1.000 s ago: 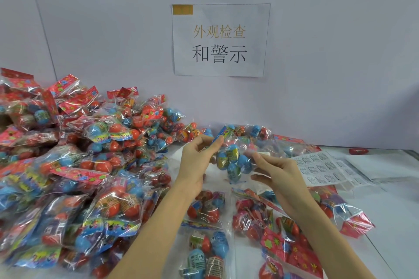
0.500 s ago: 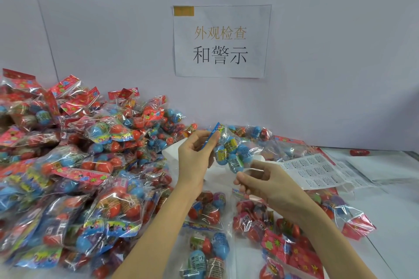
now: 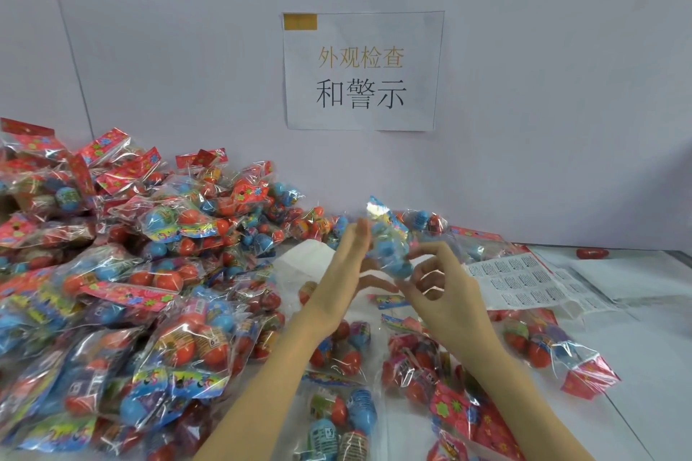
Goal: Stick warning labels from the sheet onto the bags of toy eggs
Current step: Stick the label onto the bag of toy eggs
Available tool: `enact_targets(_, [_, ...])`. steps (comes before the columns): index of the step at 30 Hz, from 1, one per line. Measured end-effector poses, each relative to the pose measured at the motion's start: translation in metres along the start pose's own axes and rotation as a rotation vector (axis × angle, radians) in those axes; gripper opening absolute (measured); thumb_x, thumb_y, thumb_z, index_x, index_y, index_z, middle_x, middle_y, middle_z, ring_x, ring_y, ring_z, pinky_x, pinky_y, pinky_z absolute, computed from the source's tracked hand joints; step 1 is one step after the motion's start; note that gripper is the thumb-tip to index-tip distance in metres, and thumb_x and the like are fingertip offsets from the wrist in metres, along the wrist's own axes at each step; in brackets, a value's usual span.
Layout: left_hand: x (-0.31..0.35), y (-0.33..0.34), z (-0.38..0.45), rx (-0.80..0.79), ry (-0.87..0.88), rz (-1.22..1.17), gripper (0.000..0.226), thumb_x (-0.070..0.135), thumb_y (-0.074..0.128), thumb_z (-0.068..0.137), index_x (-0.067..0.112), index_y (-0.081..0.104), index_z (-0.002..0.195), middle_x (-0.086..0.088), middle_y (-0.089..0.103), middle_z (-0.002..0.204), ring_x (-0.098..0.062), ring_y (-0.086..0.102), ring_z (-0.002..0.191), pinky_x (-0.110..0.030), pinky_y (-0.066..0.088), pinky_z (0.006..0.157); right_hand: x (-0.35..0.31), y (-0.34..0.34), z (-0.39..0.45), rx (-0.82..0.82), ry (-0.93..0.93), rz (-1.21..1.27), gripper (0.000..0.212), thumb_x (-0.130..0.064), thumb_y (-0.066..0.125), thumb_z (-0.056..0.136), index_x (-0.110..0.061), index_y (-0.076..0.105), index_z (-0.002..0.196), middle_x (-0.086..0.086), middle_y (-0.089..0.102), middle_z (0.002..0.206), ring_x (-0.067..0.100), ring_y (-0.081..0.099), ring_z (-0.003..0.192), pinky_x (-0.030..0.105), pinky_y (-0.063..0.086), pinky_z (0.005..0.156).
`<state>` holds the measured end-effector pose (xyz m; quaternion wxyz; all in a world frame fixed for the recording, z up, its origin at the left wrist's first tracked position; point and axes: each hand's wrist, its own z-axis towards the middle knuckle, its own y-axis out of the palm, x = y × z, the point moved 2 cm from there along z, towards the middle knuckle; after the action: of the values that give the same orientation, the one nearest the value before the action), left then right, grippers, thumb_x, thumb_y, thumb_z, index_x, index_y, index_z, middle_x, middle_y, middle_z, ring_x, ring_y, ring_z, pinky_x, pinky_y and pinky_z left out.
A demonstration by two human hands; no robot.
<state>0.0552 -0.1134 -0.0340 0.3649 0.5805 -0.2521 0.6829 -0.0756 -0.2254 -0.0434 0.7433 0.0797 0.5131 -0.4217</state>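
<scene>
While we hold one bag of toy eggs (image 3: 387, 243) up above the middle of the worktop (image 3: 636, 341), it sits between our two hands and shows blurred. Our left hand (image 3: 346, 269) stands with its fingers straight and together, the palm laid flat against the bag's left side. Our right hand (image 3: 442, 288) has its fingers loosely curled, the fingertips (image 3: 412, 254) touching the bag's lower right side; we cannot tell whether they really pinch the film or only steady it.

Toward the right edge of the worktop lies the label sheet (image 3: 524, 284), flat, with its rows of small printed labels facing up, just beside our right hand and apart from it. Farther right the worktop is bare white up to its edge, with one loose red egg (image 3: 591, 253) near the back right corner by the wall (image 3: 561, 123).

Along the left edge and back a deep heap of bags (image 3: 112, 292) rises against the wall. More bags (image 3: 442, 367) lie flat along the near edge under our forearms, reaching to below the sheet. On the wall behind hangs a paper sign (image 3: 361, 71) with printed characters.
</scene>
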Motion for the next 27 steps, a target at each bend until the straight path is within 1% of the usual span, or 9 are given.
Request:
enact_targets(2, [-0.004, 0.006, -0.002, 0.018, -0.027, 0.107, 0.067, 0.086, 0.064, 0.077, 0.056, 0.053, 0.136, 0.023, 0.067, 0.131, -0.003, 0.062, 0.127, -0.038, 0.052, 0.107, 0.001, 0.001, -0.001, -0.024, -0.059, -0.058, 0.044, -0.011, 0.081, 0.089, -0.042, 0.056, 0.108, -0.015, 0.065, 0.084, 0.01, 0.065, 0.068, 0.018, 0.052, 0.062])
enact_targets(4, [-0.007, 0.007, 0.0, 0.057, -0.057, 0.003, 0.065, 0.057, 0.075, 0.089, 0.038, 0.052, 0.146, 0.011, 0.068, 0.138, -0.014, 0.063, 0.131, -0.041, 0.052, 0.108, 0.002, 0.001, 0.0, -0.026, -0.095, -0.089, 0.049, -0.005, 0.079, 0.089, -0.044, 0.055, 0.105, -0.015, 0.062, 0.086, 0.011, 0.063, 0.068, 0.017, 0.05, 0.062])
enact_targets(6, [-0.005, 0.006, 0.001, 0.059, -0.118, -0.238, 0.051, 0.022, 0.071, 0.099, 0.02, 0.053, 0.146, -0.006, 0.071, 0.133, -0.025, 0.071, 0.119, -0.039, 0.059, 0.094, 0.003, 0.0, 0.0, -0.016, -0.126, -0.109, 0.046, -0.002, 0.079, 0.087, -0.04, 0.056, 0.102, -0.015, 0.06, 0.088, 0.011, 0.062, 0.07, 0.016, 0.049, 0.061])
enact_targets(9, [0.0, 0.003, 0.0, -0.037, -0.128, -0.324, 0.044, -0.002, 0.063, 0.099, 0.007, 0.055, 0.141, -0.02, 0.068, 0.129, -0.029, 0.071, 0.11, -0.037, 0.06, 0.09, 0.002, -0.001, -0.001, 0.014, -0.212, -0.166, 0.039, 0.001, 0.079, 0.085, -0.031, 0.059, 0.093, -0.014, 0.058, 0.093, 0.012, 0.061, 0.075, 0.012, 0.047, 0.062])
enact_targets(12, [0.004, 0.005, -0.003, -0.131, -0.105, -0.296, 0.05, -0.012, 0.059, 0.095, 0.002, 0.05, 0.143, -0.03, 0.063, 0.135, -0.035, 0.066, 0.116, -0.044, 0.057, 0.1, 0.003, -0.002, 0.0, 0.028, -0.196, -0.157, 0.037, -0.001, 0.079, 0.086, -0.031, 0.059, 0.092, -0.014, 0.059, 0.095, 0.012, 0.062, 0.078, 0.014, 0.048, 0.063])
enact_targets(17, [0.007, 0.004, -0.004, -0.113, -0.086, -0.385, 0.06, -0.017, 0.056, 0.087, 0.005, 0.051, 0.142, -0.03, 0.063, 0.137, -0.038, 0.065, 0.123, -0.04, 0.058, 0.098, 0.001, -0.002, 0.0, -0.009, -0.063, 0.023, 0.048, 0.006, 0.062, 0.094, -0.04, 0.059, 0.105, -0.011, 0.062, 0.112, 0.012, 0.067, 0.088, 0.022, 0.054, 0.068])
enact_targets(20, [0.011, 0.003, -0.004, -0.039, -0.134, -0.583, 0.056, -0.008, 0.061, 0.088, 0.002, 0.053, 0.142, -0.03, 0.063, 0.138, -0.045, 0.063, 0.127, -0.045, 0.061, 0.094, -0.003, -0.006, 0.001, 0.007, 0.012, 0.209, 0.037, 0.005, 0.057, 0.099, -0.029, 0.065, 0.111, -0.01, 0.067, 0.103, 0.017, 0.069, 0.08, 0.026, 0.054, 0.061])
enact_targets(23, [0.015, 0.004, -0.006, -0.049, -0.135, -0.618, 0.037, -0.001, 0.056, 0.1, 0.002, 0.058, 0.136, -0.025, 0.068, 0.133, -0.036, 0.071, 0.115, -0.042, 0.063, 0.088, -0.009, -0.008, 0.001, 0.018, 0.007, 0.296, 0.012, -0.015, 0.063, 0.104, -0.021, 0.07, 0.112, -0.003, 0.068, 0.09, 0.024, 0.068, 0.073, 0.029, 0.054, 0.058])
enact_targets(27, [0.014, 0.003, -0.007, -0.082, -0.135, -0.608, 0.044, -0.01, 0.051, 0.094, 0.001, 0.059, 0.136, -0.027, 0.065, 0.136, -0.034, 0.069, 0.114, -0.043, 0.06, 0.098, -0.012, -0.008, 0.002, 0.023, 0.006, 0.276, 0.013, -0.013, 0.073, 0.098, -0.023, 0.074, 0.106, 0.0, 0.071, 0.086, 0.02, 0.069, 0.067, 0.022, 0.054, 0.059])
